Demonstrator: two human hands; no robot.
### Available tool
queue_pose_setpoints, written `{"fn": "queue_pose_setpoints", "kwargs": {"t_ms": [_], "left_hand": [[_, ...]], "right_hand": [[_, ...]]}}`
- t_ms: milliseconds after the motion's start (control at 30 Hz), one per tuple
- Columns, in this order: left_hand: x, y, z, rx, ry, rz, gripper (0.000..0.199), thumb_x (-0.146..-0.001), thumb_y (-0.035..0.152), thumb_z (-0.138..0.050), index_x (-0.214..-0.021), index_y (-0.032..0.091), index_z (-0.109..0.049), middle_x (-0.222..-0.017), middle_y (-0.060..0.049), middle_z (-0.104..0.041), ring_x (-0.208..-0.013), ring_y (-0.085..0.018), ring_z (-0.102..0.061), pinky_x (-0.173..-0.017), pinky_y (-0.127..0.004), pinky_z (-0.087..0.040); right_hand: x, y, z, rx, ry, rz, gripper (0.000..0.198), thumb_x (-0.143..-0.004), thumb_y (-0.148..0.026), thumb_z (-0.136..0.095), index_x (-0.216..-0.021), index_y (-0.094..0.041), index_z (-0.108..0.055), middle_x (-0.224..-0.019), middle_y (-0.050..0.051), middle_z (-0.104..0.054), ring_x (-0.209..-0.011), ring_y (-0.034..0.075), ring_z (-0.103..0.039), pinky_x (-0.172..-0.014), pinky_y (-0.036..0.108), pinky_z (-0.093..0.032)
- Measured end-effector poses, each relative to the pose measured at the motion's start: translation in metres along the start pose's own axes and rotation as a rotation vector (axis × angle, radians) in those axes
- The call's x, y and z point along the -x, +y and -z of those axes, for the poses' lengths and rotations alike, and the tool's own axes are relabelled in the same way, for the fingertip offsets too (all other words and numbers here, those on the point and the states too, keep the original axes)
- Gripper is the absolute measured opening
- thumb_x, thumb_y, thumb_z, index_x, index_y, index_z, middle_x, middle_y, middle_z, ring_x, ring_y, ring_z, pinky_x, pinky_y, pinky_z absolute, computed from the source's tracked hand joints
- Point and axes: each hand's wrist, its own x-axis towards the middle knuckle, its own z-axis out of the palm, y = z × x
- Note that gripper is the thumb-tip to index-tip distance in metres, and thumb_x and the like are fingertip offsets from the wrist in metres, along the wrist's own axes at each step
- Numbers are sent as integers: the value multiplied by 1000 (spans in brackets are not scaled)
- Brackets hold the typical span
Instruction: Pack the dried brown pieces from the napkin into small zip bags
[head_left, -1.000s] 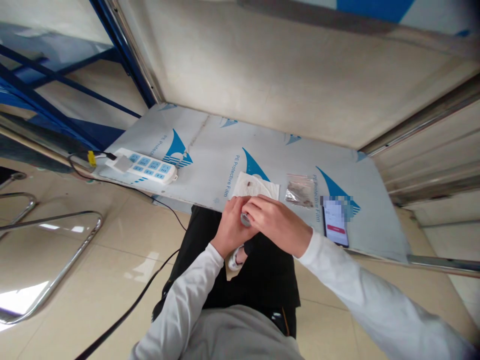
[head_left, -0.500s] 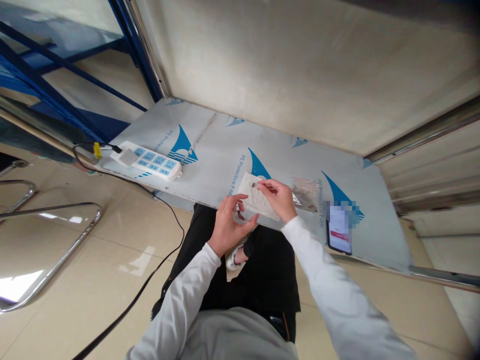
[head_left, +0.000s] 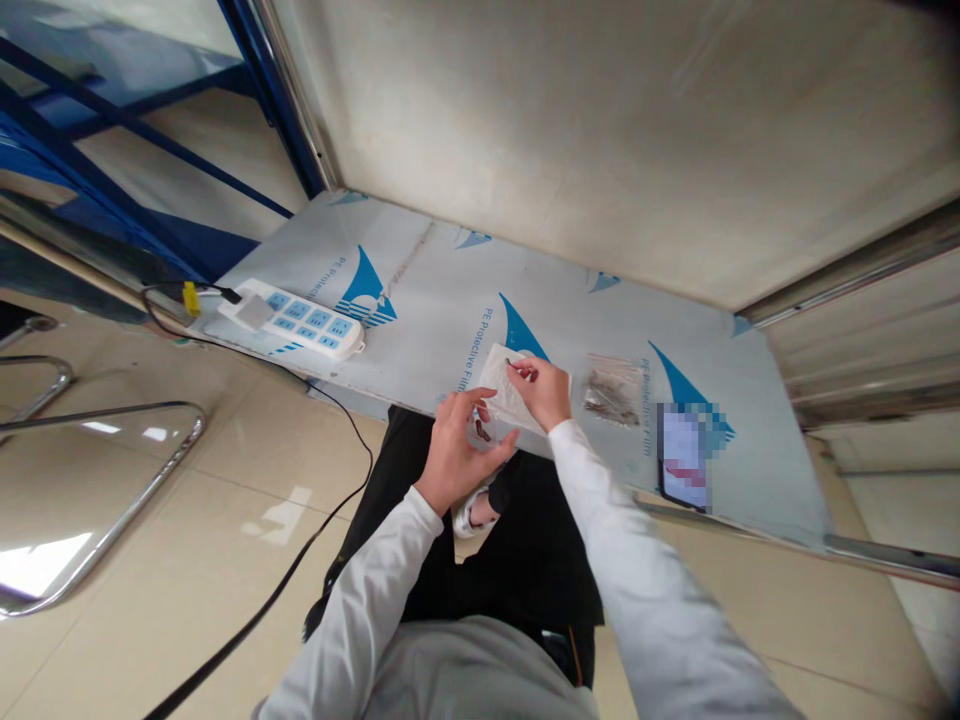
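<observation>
My left hand [head_left: 459, 445] curves at the front edge of the table, thumb and fingers around a small clear plastic container [head_left: 491, 432] with dark brown pieces [head_left: 482, 430] in it. The fingers partly cover the container. My right hand [head_left: 543, 390] is closed in a pinch on a small dark brown piece [head_left: 509, 364], just over a white paper sheet [head_left: 501, 380]. The sheet lies flat, its right part hidden under that hand. To the right lies a clear bag [head_left: 613, 390] of thin dark and pale sticks.
A phone [head_left: 682, 460] lies near the table's right front. A white power strip [head_left: 300, 322] with a plug sits at the left, its black cable [head_left: 330, 515] running down to the floor. A metal chair frame [head_left: 161, 480] stands left. A pale panel [head_left: 600, 130] rises behind the table [head_left: 420, 345].
My right hand has moved left over the paper with the brown piece pinched, uncovering more of the bag of sticks. The left hand has stayed in place.
</observation>
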Motion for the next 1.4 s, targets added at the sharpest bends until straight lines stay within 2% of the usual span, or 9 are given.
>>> {"fn": "queue_pose_setpoints", "kwargs": {"t_ms": [200,367,533,667,767,933,1133,1300,1400], "left_hand": [[-2,7,-3,37,-31,-37,47,-71,28,-71,-113,20,-53,-87,-2,-58,-82,-18,-55,-77,-32,-44],[0,18,-10,45,-61,-101,47,-69,24,-69,-113,20,-53,-88,-3,-57,-81,-19,-55,-76,-32,-44],[3,22,-4,101,-47,-114,58,-68,31,-73,-119,20,-47,-93,-4,-54,-83,-19,-53,-76,-33,-45],[12,26,7,163,-109,-98,69,-63,35,-77,-122,20,-44,-102,-6,-52,-88,-21,-52,-81,-35,-45],[23,30,12,373,-134,-24,54,-75,34,-68,-122,20,-46,-107,-9,-54,-95,-21,-53,-85,-36,-45],[33,39,12,631,-14,163,17,-93,31,-48,-104,21,-56,-99,-6,-59,-95,-18,-57,-87,-32,-46],[28,45,16,562,132,140,11,-87,30,-60,-87,19,-64,-87,-4,-64,-85,-16,-60,-80,-29,-48],[30,52,20,620,85,214,10,-82,28,-66,-85,18,-68,-81,-4,-67,-76,-16,-62,-74,-27,-49],[33,57,17,634,96,238,10,-82,27,-66,-84,18,-67,-80,-3,-68,-75,-15,-61,-72,-26,-48]], "right_hand": [[76,-40,74,-101,-126,409,6,-83,-24,-65,-83,-20,-69,-71,0,-62,-68,15,-58,-66,26,-46],[89,-50,82,140,-166,502,13,-89,-28,-59,-90,-21,-71,-82,4,-60,-81,19,-59,-71,31,-48],[92,-41,88,113,-228,543,18,-86,-38,-62,-91,-23,-71,-97,6,-58,-85,18,-60,-74,31,-50],[97,-30,97,15,-248,523,14,-90,-29,-59,-91,-22,-70,-97,5,-65,-89,17,-62,-80,31,-50],[100,-26,100,-53,-238,509,14,-91,-26,-57,-91,-21,-70,-91,4,-68,-87,17,-63,-80,30,-50],[104,-26,99,-266,-248,537,13,-90,-24,-59,-95,-22,-70,-97,5,-68,-92,16,-63,-84,29,-50],[106,-31,116,-344,-222,471,9,-88,-28,-61,-87,-22,-68,-95,4,-68,-91,17,-65,-85,30,-51],[115,-31,105,-558,-182,201,35,-78,-33,-72,-110,-24,-62,-98,3,-70,-91,17,-66,-82,30,-53],[123,-30,85,-784,-215,60,24,-79,-34,-71,-99,-21,-68,-93,4,-72,-87,17,-68,-78,28,-53]]}}
